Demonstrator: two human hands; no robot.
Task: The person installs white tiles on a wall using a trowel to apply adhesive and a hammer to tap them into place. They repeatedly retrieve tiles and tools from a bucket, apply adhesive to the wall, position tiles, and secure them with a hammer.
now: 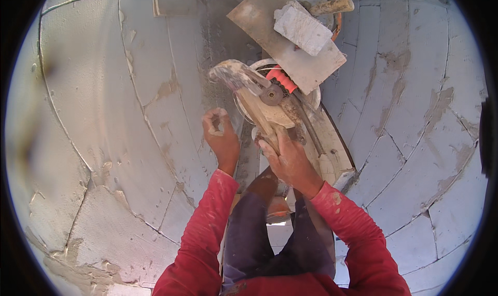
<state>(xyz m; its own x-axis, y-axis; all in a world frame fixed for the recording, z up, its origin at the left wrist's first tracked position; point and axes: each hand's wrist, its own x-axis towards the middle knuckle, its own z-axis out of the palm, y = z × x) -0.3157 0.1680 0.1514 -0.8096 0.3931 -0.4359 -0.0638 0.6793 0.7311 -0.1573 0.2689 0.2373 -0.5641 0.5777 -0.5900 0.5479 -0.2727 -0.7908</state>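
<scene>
My right hand (pixel 291 161) grips the wooden handle of a hammer-like tool (pixel 254 112), whose head is caked in pale plaster. The tool slants up and to the left, its head beside a bucket. My left hand (pixel 222 140) is raised by the left wall, its dusty fingers curled to the thumb in a ring, with nothing visible in them. Under and behind the tool is a white bucket (pixel 317 100), partly hidden. In or over it lie a red-orange grip (pixel 281 79), a round dark disc (pixel 271 94) and a dark rod (pixel 309 125).
A square board (pixel 259 10) lies across the far side of the bucket, with a white block (pixel 302 29) on it. Beyond it is another wooden handle (pixel 332 6). Block walls with mortar joints, a left wall (pixel 104 114) and a right wall (pixel 404 114), flank me closely.
</scene>
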